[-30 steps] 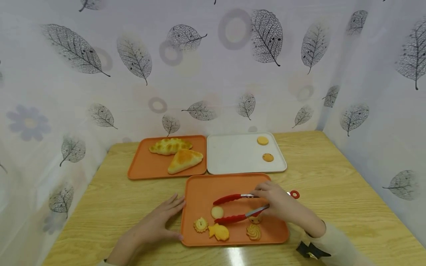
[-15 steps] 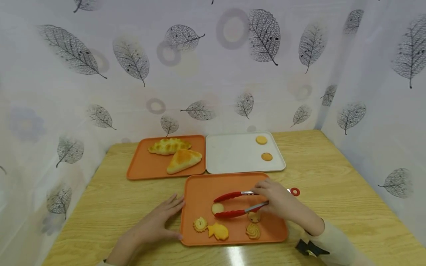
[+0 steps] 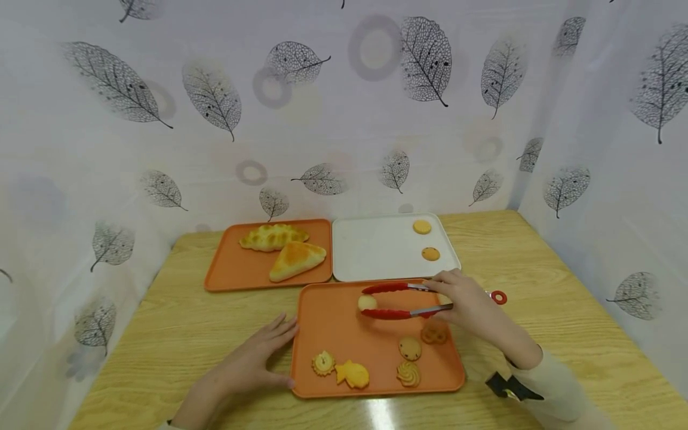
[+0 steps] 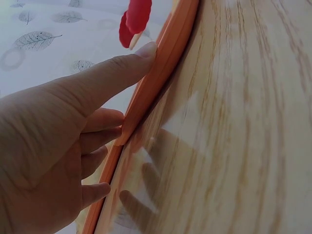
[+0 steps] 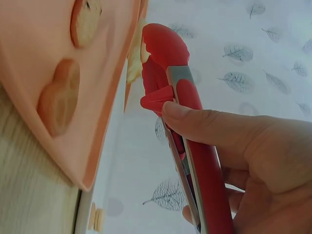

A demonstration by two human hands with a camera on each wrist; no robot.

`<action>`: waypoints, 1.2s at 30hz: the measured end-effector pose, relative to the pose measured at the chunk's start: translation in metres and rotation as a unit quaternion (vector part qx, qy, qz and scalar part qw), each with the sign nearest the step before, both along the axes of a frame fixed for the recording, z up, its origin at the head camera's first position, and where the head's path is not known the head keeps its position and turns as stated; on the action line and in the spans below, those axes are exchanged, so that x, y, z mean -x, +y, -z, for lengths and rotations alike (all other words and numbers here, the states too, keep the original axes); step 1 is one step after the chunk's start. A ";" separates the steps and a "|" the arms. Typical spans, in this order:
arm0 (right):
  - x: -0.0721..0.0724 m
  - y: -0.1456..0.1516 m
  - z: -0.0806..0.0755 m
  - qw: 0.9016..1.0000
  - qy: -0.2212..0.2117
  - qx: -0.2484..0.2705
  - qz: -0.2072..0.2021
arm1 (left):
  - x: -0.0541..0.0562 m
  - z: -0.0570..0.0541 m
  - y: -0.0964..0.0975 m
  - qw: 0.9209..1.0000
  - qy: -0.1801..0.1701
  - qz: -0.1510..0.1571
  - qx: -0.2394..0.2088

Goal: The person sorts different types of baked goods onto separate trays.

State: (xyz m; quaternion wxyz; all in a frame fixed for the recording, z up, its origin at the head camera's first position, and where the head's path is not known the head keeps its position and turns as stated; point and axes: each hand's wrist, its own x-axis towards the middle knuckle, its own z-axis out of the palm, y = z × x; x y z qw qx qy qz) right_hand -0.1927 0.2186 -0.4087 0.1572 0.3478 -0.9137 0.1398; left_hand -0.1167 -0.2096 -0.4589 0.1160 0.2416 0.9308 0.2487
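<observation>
My right hand [image 3: 473, 307] grips red-tipped metal tongs [image 3: 392, 314], thumb on one arm and fingers round the other, as the right wrist view shows. Between the tong tips is a pale round cookie [image 3: 367, 303], held above the near orange tray [image 3: 328, 319]. On that tray lie a scalloped cookie [image 3: 323, 363], a fish-shaped cookie [image 3: 353, 374], a swirl cookie [image 3: 408, 374], a round cookie with dark dots [image 3: 410, 349] and a pretzel-shaped cookie [image 3: 434, 333]. My left hand [image 3: 252, 358] touches the tray's left rim, thumb and fingers extended [image 4: 117, 83].
Behind stands a white tray [image 3: 376, 248] with two round cookies [image 3: 422, 227] on its right side. Left of it, another orange tray [image 3: 226, 269] bears a braided bread [image 3: 274, 237] and a triangular bread [image 3: 298, 261]. A leaf-patterned curtain [image 3: 333, 143] encloses the wooden table [image 3: 183, 310].
The tongs have closed on the pale cookie, and my right hand has carried it away from me and to the right, uncovering the dotted and pretzel-shaped cookies. My left hand stays put.
</observation>
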 end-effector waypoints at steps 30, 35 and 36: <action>0.060 0.029 -0.007 0.991 0.034 0.003 0.131 | -0.001 0.002 -0.001 1.000 0.003 -0.002 -0.002; 0.081 0.030 -0.005 0.988 0.028 -0.027 0.151 | 0.001 0.001 -0.002 1.000 0.001 -0.005 0.005; 0.085 0.030 -0.004 0.987 0.028 -0.030 0.153 | 0.001 0.001 -0.002 1.000 0.001 -0.005 0.005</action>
